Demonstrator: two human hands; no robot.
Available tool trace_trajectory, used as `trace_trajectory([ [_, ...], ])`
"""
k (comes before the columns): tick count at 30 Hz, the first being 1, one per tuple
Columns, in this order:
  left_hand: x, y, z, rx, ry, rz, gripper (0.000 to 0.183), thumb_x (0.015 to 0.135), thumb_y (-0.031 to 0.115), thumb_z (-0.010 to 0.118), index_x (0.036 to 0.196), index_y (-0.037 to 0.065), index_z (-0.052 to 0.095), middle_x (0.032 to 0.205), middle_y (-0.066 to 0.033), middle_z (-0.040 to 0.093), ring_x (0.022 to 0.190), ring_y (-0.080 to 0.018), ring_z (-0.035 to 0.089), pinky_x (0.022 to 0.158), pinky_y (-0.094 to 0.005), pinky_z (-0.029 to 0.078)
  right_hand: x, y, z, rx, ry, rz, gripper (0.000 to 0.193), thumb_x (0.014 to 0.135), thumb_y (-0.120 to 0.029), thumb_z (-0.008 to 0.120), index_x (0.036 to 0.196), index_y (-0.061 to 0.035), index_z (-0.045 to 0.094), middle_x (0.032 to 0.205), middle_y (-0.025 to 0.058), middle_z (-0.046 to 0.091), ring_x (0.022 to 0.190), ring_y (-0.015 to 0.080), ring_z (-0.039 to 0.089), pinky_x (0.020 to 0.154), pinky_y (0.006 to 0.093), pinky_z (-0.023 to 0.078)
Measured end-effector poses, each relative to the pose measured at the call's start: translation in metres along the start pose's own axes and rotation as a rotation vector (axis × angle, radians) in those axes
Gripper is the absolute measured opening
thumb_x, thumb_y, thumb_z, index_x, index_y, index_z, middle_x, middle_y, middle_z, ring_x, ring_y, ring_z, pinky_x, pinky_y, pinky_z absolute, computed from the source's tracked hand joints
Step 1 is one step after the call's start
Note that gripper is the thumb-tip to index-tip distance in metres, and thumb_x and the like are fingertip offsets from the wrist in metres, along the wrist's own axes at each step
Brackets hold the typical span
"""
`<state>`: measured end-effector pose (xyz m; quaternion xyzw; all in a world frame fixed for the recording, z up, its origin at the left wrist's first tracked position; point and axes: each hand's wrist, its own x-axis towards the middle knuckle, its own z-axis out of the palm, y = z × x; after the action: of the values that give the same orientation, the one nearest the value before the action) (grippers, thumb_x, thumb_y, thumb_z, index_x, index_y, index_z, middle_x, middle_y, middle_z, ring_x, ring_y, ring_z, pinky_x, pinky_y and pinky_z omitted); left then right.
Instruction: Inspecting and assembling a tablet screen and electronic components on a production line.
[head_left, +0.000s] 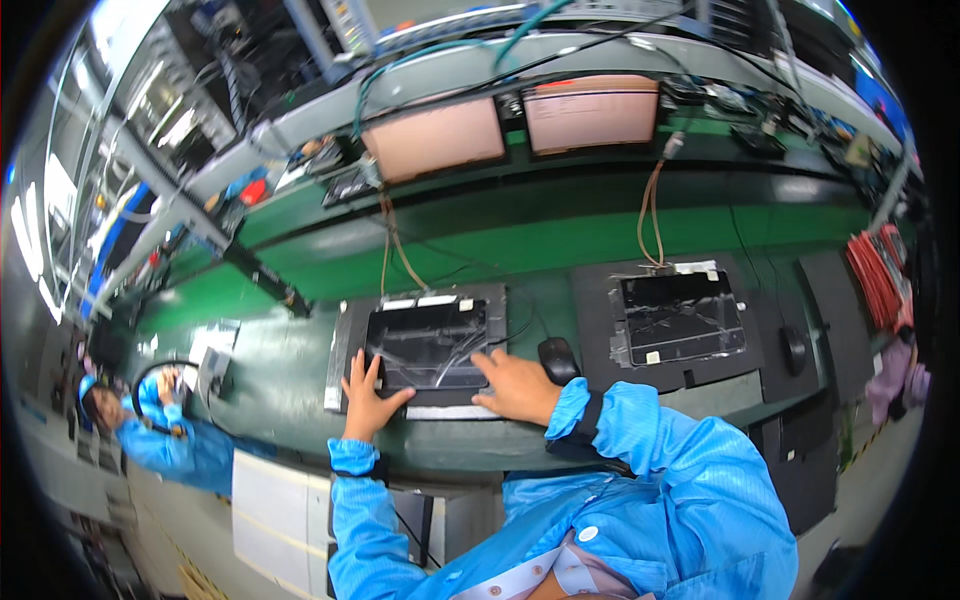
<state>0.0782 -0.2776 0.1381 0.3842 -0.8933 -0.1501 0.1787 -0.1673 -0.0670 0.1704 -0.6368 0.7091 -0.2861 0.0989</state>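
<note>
A dark tablet-like panel (425, 335) with a glossy, film-streaked face lies flat in a black pad (343, 340) on the green bench. At its lower left corner is my left hand (370, 402), fingers spread, thumb pointing along the near edge; nothing shows in its grasp. My right hand (522, 388) is at the lower right corner, fingertips on or just over the panel's edge, thumb and fingers apart. Exact contact of the fingertips is hard to make out. Brown cables (397, 250) run down to the pad's far side.
Right of my hands are a black mouse (558, 358), a second film-covered panel (682, 318) in its pad (595, 310), and another mouse (792, 350). Two monitors (435, 140) (592, 115) stand behind. A co-worker (165, 440) in blue sits at the far left by a grey device (208, 372).
</note>
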Motion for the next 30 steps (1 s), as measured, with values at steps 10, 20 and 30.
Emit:
trace_trajectory([
  [10,0.021,-0.032,-0.001,0.002,0.016,0.157,0.084,0.072,0.031,0.089,0.143,0.006,0.052,0.154,-0.0235,0.041,0.14,-0.0404,0.041,0.115,-0.0474,0.033,0.01,0.019,0.043,-0.164,0.247,-0.193,0.028,0.079,-0.015,0.065,0.103,-0.0007,0.059,0.095,0.0138,0.061,0.081,0.0311,0.068,0.061,0.0429,0.054],
  [20,-0.023,0.085,-0.004,-0.221,0.262,0.079,0.047,0.097,0.023,0.068,0.136,-0.002,0.056,0.135,-0.021,0.058,0.121,-0.0313,0.057,0.106,-0.0408,0.043,-0.259,0.03,-0.072,0.278,0.311,0.13,0.033,0.097,-0.031,0.061,0.118,-0.0064,0.064,0.102,0.0138,0.063,0.093,0.0344,0.066,0.076,0.0444,0.054],
  [30,-0.144,0.347,0.111,-0.697,-0.361,0.578,0.007,0.091,0.001,0.066,0.096,-0.002,0.07,0.095,-0.0133,0.07,0.091,-0.0241,0.067,0.085,-0.0338,0.051,-0.548,0.111,-0.058,0.208,1.117,1.315,0.036,0.091,-0.03,0.069,0.114,-0.0025,0.067,0.092,0.0125,0.072,0.079,0.0263,0.069,0.074,0.0396,0.055],
])
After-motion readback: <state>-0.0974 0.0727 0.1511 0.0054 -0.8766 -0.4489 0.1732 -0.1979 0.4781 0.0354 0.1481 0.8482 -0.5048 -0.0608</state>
